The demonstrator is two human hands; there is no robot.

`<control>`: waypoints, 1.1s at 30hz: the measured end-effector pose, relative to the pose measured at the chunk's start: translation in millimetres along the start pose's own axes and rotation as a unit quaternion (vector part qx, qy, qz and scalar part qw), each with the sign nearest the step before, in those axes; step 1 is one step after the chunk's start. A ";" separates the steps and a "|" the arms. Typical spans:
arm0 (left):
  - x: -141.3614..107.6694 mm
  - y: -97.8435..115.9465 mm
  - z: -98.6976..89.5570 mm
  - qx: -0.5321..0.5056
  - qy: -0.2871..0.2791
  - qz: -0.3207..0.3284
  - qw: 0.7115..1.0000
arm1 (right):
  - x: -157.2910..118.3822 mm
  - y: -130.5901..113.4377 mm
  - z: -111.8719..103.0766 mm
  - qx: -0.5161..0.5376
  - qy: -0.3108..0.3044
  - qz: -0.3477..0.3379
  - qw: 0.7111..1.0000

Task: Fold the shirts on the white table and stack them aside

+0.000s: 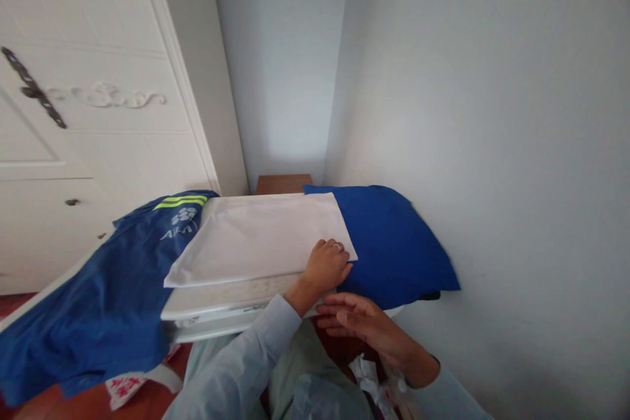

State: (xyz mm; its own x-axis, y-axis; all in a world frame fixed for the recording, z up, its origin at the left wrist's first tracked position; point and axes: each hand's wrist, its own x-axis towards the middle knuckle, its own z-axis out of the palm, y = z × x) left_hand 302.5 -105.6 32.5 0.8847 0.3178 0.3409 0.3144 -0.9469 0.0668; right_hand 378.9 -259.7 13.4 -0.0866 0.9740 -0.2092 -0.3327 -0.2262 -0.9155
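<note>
A smooth white cloth point(266, 236) lies flat over a narrow white tabletop point(216, 302) in front of me. My left hand point(327, 266), with a ring on one finger, is at the cloth's right front corner, its fingers curled down onto the fabric. Lower and to the right, my right hand point(361, 325) is held by the table's front edge with its fingers stretched out and nothing in them. Plain blue fabric point(394, 243) extends from beneath the cloth's right side. On the left, a navy shirt point(113, 295) with neon yellow stripes and pale lettering drapes over the table.
A white wardrobe point(88, 105) with dark metal handles stands on the left. Behind the table is a brown wooden piece point(284, 184) in the corner. The pale wall point(492, 131) closes off the right side. White crumpled material point(367, 374) lies below my right hand.
</note>
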 end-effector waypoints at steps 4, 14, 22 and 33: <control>1.9 0.8 8.6 -0.004 0.030 -0.012 0.999 | -1.2 -4.0 -6.5 0.003 0.006 0.001 1.000; -0.8 1.8 5.2 -0.163 0.208 -0.115 0.958 | 35.2 -40.1 -60.5 0.169 0.068 0.014 0.983; -2.0 14.9 10.1 -0.164 0.227 -0.094 0.955 | 125.3 -103.4 -79.7 0.113 0.094 0.085 0.986; -47.9 28.4 5.9 -0.249 0.237 -0.065 0.937 | 214.2 -138.0 -93.9 -0.116 0.203 0.033 0.972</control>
State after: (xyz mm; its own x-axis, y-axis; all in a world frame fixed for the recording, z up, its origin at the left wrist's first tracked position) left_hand 271.1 -147.4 12.6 0.5604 0.4869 0.6699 0.1052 -0.8442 0.5256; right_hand 494.5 -18.9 62.7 0.2926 0.8920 -0.3445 -0.1141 -0.3252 -0.9387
